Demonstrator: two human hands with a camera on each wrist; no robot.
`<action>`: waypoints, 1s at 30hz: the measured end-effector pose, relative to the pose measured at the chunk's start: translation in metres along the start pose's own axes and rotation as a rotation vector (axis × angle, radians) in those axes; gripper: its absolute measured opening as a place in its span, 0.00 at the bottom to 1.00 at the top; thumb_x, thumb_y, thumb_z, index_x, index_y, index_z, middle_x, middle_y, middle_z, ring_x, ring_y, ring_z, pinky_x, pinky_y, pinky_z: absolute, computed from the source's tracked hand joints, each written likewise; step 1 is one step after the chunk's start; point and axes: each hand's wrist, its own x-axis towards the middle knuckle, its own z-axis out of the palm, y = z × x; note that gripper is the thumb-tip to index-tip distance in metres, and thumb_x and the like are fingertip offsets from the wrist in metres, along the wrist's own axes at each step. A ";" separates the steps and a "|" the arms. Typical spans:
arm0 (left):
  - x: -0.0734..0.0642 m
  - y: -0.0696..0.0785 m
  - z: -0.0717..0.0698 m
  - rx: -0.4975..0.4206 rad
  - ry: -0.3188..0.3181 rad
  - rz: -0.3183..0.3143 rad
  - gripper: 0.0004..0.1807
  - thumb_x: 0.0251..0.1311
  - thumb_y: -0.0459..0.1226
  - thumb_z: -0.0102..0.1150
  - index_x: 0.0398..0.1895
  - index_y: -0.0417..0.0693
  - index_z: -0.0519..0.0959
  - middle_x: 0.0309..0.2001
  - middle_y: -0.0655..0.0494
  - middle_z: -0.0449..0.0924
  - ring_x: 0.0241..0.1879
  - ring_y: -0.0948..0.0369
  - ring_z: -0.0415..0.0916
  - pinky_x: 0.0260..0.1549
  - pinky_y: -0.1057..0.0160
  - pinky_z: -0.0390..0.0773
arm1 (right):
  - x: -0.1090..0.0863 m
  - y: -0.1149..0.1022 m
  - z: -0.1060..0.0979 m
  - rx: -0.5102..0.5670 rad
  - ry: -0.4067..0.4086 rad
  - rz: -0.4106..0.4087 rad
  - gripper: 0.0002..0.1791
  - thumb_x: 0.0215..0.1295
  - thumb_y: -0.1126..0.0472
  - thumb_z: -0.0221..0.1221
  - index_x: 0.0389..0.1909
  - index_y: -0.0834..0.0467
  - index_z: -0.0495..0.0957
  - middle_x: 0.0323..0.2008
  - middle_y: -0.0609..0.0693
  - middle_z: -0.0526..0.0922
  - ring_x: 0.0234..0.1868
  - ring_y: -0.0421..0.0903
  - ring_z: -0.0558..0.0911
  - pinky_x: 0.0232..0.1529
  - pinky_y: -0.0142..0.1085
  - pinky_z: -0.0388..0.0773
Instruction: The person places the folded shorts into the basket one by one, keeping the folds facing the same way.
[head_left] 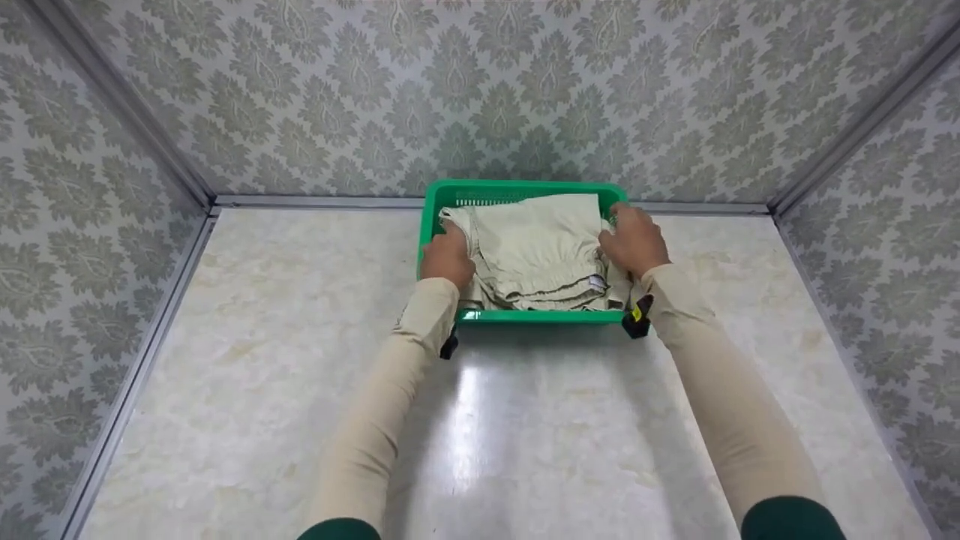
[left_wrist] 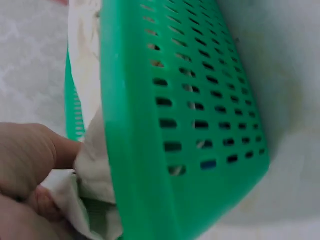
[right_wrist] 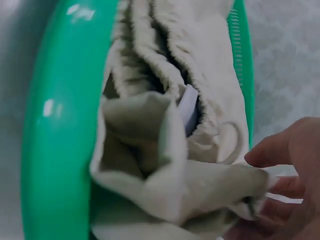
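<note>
Cream trousers (head_left: 536, 240) with a gathered elastic waistband lie folded in a green plastic basket (head_left: 525, 318). A small white label (right_wrist: 187, 107) shows at the waistband. My left hand (head_left: 448, 255) is at the left side of the basket. In the left wrist view, its thumb and fingers pinch a fold of the cloth just inside the rim. At the opposite side, my right hand (head_left: 637, 241) holds the trousers' edge, its thumb on top and other fingers lower down. Cloth partly hides those right fingertips.
The basket stands on a pale marbled surface (head_left: 285, 360), close against the patterned back wall (head_left: 480, 97). Patterned side panels with grey metal edging (head_left: 142, 367) flank the surface. Slots pierce the basket's side wall.
</note>
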 end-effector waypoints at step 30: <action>-0.024 0.006 0.012 0.242 -0.558 0.105 0.37 0.73 0.66 0.30 0.82 0.73 0.43 0.81 0.43 0.26 0.75 0.32 0.19 0.72 0.39 0.25 | -0.011 0.001 0.053 -0.020 -0.609 -0.069 0.43 0.79 0.35 0.39 0.82 0.47 0.32 0.73 0.67 0.11 0.75 0.74 0.28 0.70 0.71 0.38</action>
